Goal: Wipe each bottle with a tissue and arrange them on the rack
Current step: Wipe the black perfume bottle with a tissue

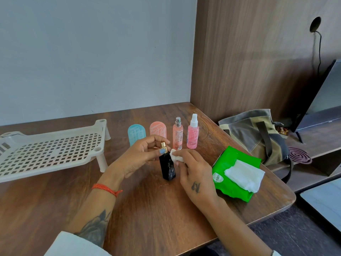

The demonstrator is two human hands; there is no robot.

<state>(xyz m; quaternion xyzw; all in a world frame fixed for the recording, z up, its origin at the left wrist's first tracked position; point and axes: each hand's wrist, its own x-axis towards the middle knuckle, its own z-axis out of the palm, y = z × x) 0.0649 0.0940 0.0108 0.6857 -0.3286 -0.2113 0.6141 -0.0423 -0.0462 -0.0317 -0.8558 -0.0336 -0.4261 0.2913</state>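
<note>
The table (151,209) carries the bare white rack (49,152) by its left edge and four bottles (178,133) near the far edge. At mid-table the left hand (136,157) pinches the black bottle (167,168) by its neck while the right hand (193,174) presses a folded tissue (176,157) to its shoulder. Wiping appears underway; next it likely needs carrying left onto the rack.

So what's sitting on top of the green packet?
A loose white tissue lies on top of the green packet, spilling over its right edge. The packet's opening, and any tissues inside, are covered, so they cannot be seen.
</note>
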